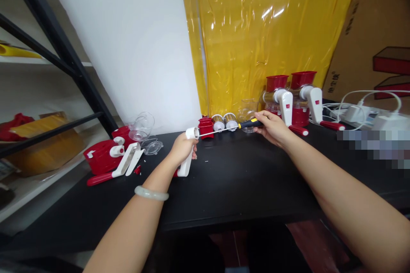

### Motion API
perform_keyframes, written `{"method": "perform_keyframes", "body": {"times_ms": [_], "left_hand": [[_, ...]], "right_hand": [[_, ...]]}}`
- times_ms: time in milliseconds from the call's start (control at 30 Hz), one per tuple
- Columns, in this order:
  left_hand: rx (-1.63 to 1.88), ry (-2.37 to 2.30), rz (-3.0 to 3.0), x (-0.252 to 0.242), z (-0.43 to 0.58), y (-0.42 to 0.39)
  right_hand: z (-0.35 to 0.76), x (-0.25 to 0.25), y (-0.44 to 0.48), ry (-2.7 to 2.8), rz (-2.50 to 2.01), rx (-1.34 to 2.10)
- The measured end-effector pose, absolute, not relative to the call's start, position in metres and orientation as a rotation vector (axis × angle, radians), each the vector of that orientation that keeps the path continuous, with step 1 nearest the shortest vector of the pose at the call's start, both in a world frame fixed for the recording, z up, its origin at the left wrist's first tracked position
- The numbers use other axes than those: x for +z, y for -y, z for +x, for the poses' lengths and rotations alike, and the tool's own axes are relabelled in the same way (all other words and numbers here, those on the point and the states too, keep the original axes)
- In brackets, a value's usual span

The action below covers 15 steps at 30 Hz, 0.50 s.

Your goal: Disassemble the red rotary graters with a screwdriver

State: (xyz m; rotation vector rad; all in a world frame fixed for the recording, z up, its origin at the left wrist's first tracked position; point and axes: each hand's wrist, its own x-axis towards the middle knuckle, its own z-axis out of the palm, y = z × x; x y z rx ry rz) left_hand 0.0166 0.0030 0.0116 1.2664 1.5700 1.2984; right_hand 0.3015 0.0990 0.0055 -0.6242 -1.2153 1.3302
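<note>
The black table [224, 196] carries everything, and its open front gives both forearms room to work; two assembled red-and-white machines [303, 80] stand at the back right, beyond the right hand; a red housing [101, 157] sits at the left among loose parts, well apart from the hands.

The screwdriver [253, 123] runs nearly level between the hands, its thin shaft reaching the collar of a white crank [186, 166]; the crank is in the left grip, at mid-table, collar uppermost and arm slanting down; whether the tip is seated in a screw cannot be told.

The left hand [181, 151] is wrapped around the crank just below the collar; the right hand [270, 128] is closed on the screwdriver's dark handle; the two are apart, joined only by the tool. Good practice here would be a firm left grip so the crank cannot twist, the shaft square to the collar, and steady pressure along it with each turn; the left fingers are best held clear of the tip in case it slips.

Metal drums [229, 122] lie behind the shaft; a small red piece [137, 169] and a tiny white bit [206, 161] lie loose, easily lost if a sleeve or wrist sweeps across.
</note>
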Motion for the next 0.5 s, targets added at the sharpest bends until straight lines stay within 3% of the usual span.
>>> {"method": "perform_keyframes", "body": {"times_ms": [500], "left_hand": [[1.312, -1.598, 1.264, 0.0122, 0.0156, -0.0043]], "right_hand": [[0.3055, 0.0096, -0.1021, 1.089, -0.671, 1.257]]}}
